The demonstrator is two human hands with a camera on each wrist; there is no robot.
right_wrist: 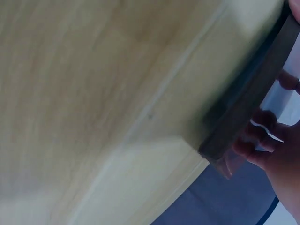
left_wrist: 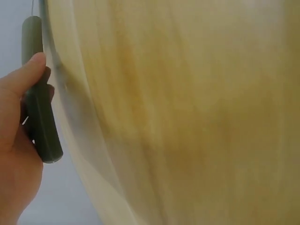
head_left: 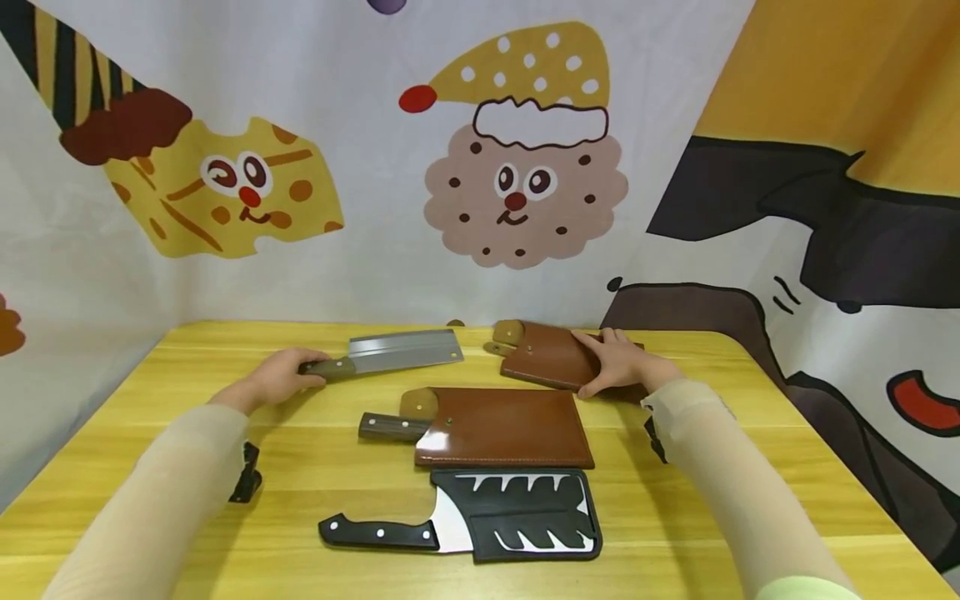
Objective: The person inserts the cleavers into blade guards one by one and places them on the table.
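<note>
At the back left, my left hand (head_left: 281, 377) grips the wooden handle of a bare cleaver (head_left: 408, 350). Its broad steel blade points right, low over the table. The left wrist view shows thumb and fingers round the dark handle (left_wrist: 43, 126). My right hand (head_left: 626, 367) spans the right part of a brown leather knife sheath (head_left: 551, 354) at the back, thumb at its near edge and fingers on its far side. A tan strap flap sticks out at the sheath's left end. From the right wrist, the sheath's dark edge (right_wrist: 248, 98) shows, with fingers bent against it.
Nearer me lies a second brown sheath (head_left: 502, 425) with a dark-handled knife in it. In front of that is a black-handled cleaver (head_left: 378, 533) in a black-and-white blade cover (head_left: 532, 517). The wooden table (head_left: 262, 533) ends at a cartoon-print curtain (head_left: 375, 275).
</note>
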